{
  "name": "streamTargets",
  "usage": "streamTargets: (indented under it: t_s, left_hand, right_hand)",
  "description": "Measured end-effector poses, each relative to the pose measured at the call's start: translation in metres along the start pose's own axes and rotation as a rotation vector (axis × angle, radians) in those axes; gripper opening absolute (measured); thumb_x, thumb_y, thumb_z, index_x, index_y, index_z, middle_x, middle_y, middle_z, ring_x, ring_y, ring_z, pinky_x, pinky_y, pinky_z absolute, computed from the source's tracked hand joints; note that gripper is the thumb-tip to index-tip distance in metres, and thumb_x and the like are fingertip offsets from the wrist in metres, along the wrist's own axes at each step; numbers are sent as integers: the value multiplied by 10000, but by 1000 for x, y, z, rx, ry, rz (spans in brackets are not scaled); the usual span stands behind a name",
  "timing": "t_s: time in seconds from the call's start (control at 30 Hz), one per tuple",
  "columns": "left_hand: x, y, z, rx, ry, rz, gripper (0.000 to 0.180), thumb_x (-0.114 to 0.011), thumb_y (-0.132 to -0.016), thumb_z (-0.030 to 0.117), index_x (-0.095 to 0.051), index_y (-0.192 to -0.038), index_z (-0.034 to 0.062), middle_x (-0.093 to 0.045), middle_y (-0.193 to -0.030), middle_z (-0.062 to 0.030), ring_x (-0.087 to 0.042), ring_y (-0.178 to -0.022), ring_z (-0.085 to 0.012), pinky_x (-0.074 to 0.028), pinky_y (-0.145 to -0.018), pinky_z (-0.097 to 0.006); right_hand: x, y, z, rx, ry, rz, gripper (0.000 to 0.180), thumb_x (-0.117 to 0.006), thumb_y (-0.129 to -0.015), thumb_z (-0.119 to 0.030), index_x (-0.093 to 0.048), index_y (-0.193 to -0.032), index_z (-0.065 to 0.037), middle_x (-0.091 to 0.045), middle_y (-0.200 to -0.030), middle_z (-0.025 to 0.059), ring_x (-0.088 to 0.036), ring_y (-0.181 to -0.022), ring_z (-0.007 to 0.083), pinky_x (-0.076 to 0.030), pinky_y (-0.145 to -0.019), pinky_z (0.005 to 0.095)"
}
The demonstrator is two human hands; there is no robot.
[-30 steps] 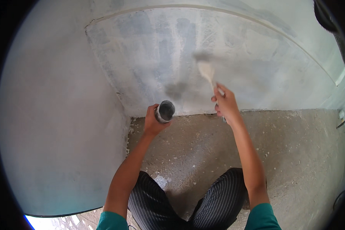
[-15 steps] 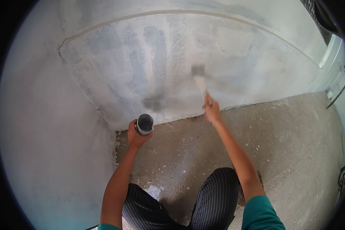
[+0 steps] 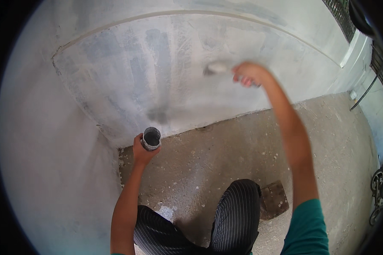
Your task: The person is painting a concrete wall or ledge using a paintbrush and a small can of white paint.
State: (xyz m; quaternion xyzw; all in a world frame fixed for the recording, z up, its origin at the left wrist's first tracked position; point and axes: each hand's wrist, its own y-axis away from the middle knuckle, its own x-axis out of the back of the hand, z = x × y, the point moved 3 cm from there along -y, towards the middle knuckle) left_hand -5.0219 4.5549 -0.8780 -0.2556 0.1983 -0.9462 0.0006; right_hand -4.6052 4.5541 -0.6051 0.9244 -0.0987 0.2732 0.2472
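Note:
A paintbrush [image 3: 217, 68] is in my right hand [image 3: 247, 74], whose fingers are closed round its handle. Motion blurs the brush, and its dark bristles point left, at or very near the pale wall [image 3: 183, 80]; whether they touch it I cannot tell. Grey-blue patches and streaks mark the wall's panel. My left hand [image 3: 144, 152] is wrapped round a small cup [image 3: 151, 138] with a whitish rim and a dark grey inside. The cup is held upright, low in front of the wall, close to the corner.
A second wall [image 3: 64, 161] stands close on the left. Below is a concrete floor [image 3: 225, 148] with pale specks. Beside my right knee lies a brown block [image 3: 274, 199]. At the far right are a black cable [image 3: 365, 93] and part of a bicycle or motorbike [image 3: 379, 182].
My right hand has risen and moved right, and the brush has turned from pointing up to pointing left. The left hand still holds the cup; the view has shifted slightly.

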Motion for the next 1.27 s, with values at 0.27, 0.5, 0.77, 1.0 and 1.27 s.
streamTargets:
  t_s: [0.27,0.5,0.77,1.0,1.27]
  left_hand:
    - [-3,-5,-7,-25,17,16,857,-890,-519,302,-473,-1200,-8,-566,-1123,-184,-579,-1042,-331,-474,-893,-412]
    - [4,-3,9,-27,8,42,846,-889,-525,307,-477,-1198,1,-565,-1131,-179,-573,-1053,-330,-471,-897,-411]
    - [21,1,-8,3,4,81,854,-889,-521,309,-478,-1201,-3,-566,-1137,-186,-580,-1047,-329,-477,-896,-406]
    - [9,-2,-5,5,-11,52,870,-885,-528,318,-469,-1218,-10,-567,-1142,-187,-579,-1056,-331,-475,-908,-406]
    - [-1,-4,7,35,31,-16,852,-877,-553,330,-469,-1227,5,-555,-1189,-180,-564,-1091,-340,-462,-935,-416]
  right_hand:
    - [19,150,-68,511,-175,388,414,-502,-970,-241,-480,-1367,-126,-555,-842,52,-326,-464,45,-216,-364,194]
    - [-69,34,28,775,-422,581,418,-427,-1012,-306,-426,-1419,-213,-520,-688,7,-412,-440,64,-358,-383,234]
    - [-159,-27,184,105,-365,63,369,-419,-998,-267,-501,-1352,-202,-538,-686,59,-423,-406,125,-328,-354,320]
    - [-101,-40,111,-19,259,-102,291,-457,-916,-239,-614,-841,-6,-512,-562,82,-453,-438,183,-335,-383,330]
    - [-24,121,-44,564,-355,315,352,-559,-907,-217,-594,-1238,-104,-589,-768,89,-486,-457,178,-361,-381,345]
